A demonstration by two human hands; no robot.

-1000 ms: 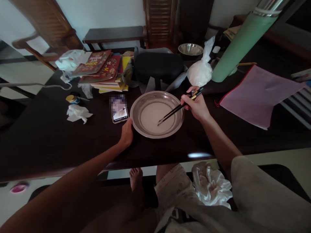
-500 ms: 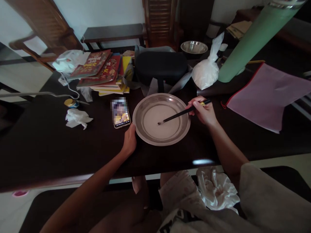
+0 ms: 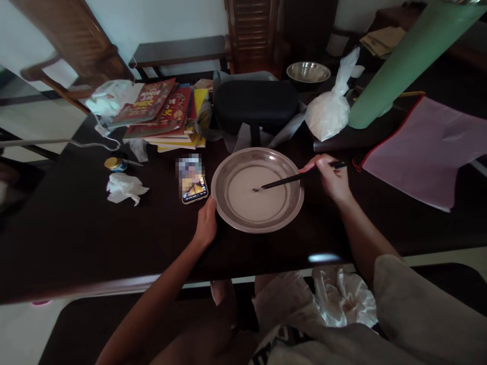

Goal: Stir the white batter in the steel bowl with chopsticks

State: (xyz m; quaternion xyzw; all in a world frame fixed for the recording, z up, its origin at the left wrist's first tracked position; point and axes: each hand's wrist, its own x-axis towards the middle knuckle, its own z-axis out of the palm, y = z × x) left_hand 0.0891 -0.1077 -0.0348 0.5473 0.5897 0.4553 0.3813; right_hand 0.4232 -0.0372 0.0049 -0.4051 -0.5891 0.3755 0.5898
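Right hand point(image 3: 332, 178) reaching in from 3 o'clock, fingers closing around dark chopsticks point(image 3: 294, 178), tips resting near centre of metal plate point(image 3: 228, 215) (shallow, round, holding pale whitish liquid). Left hand point(image 3: 206, 224) bracing plate rim at 8 o'clock, fingers curling against edge, gripping nothing else. Plate sitting mid dark table point(image 3: 76, 238); phone point(image 3: 193, 188) lying just beside it at 9 o'clock.

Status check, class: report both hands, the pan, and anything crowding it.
Left hand steadying pan rim. Right hand holds chopsticks, tips in white liquid. Phone beside pan.
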